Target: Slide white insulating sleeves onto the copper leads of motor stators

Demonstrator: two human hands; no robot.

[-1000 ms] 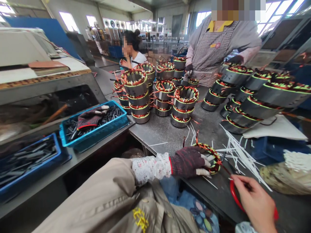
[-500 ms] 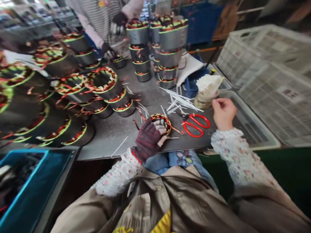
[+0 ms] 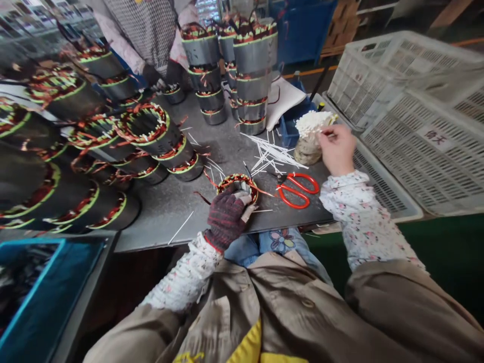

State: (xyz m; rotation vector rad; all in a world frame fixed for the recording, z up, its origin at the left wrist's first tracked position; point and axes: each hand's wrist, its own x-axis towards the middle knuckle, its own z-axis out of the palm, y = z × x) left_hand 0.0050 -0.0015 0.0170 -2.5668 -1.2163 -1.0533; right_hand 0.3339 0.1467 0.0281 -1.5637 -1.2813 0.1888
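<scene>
My left hand (image 3: 228,214), in a dark maroon glove with pale fingertips, grips the near rim of a small wound motor stator (image 3: 237,177) at the table's front edge. Red and dark leads stick out of the stator. My bare right hand (image 3: 339,147) has thumb and fingers pinched together against the side of a bundle of thin white sticks (image 3: 315,122) standing in a holder (image 3: 308,149). What lies between those fingertips is too small to make out. Red-handled scissors (image 3: 297,190) lie between my hands, near loose white sticks (image 3: 270,151).
Stacked stators (image 3: 151,128) fill the left side, and taller stacks (image 3: 254,75) stand at the back. Across the table, a co-worker's gloved hands (image 3: 162,78) are at another stator. White plastic crates (image 3: 427,136) are at right; a blue bin (image 3: 49,282) is at lower left.
My right hand has moved up and forward to the white stick bundle, still pinched. My left hand stays on the stator. The co-worker's raised hand has come down to the other stator.
</scene>
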